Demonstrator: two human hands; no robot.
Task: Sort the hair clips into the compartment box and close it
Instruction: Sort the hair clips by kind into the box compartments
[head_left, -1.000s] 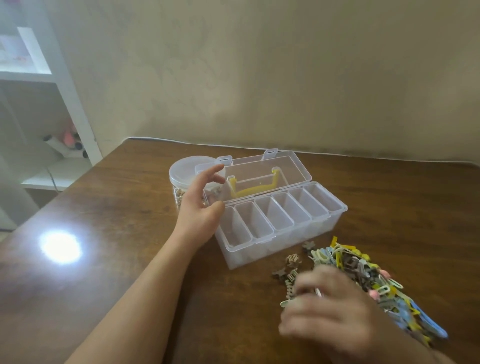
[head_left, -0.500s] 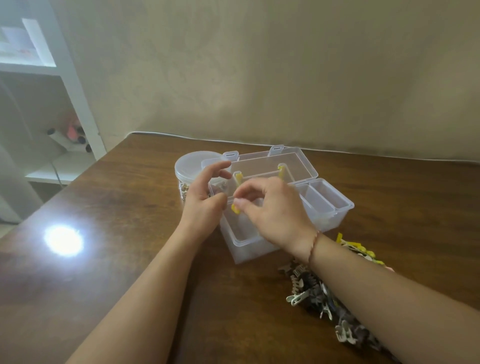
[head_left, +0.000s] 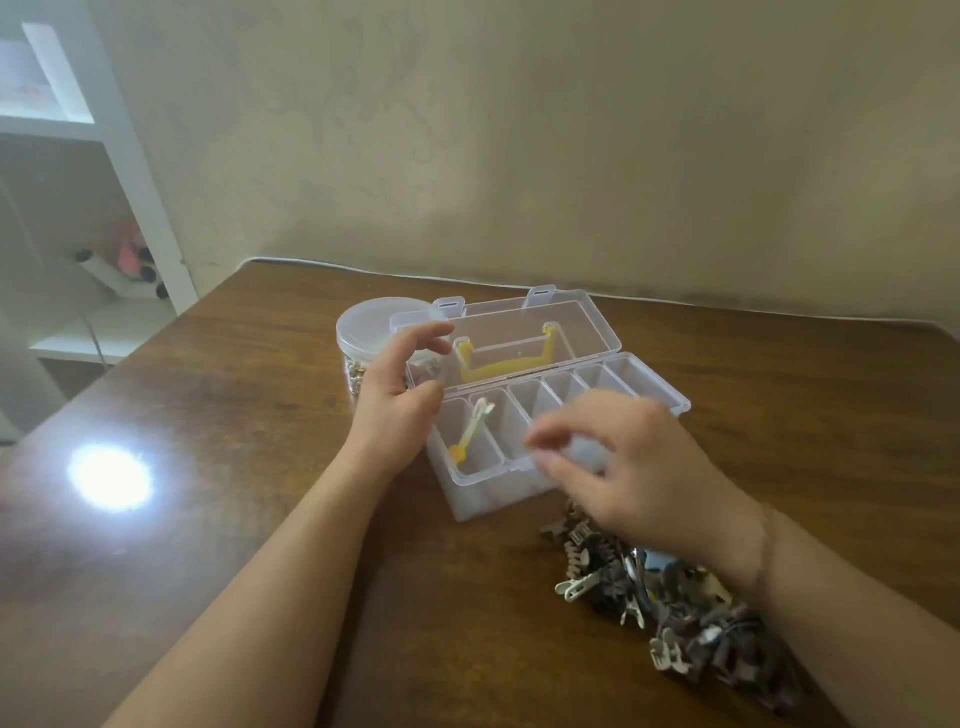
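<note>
I see the clear compartment box (head_left: 550, 415) standing open on the worktop (head_left: 260, 364), one cream-and-orange hair clip (head_left: 470, 428) lying in its leftmost compartment. My left hand (head_left: 397, 395) steadies the box's left end, fingers loosely curved. My right hand (head_left: 623, 467) hovers over the front rim, blurred, apparently released. The clip pile (head_left: 675, 608) lies just beside the box.

dim warm light | glare spot on table (head_left: 110, 478) | right hand (head_left: 634, 467) motion-blurred | edges soft
</note>
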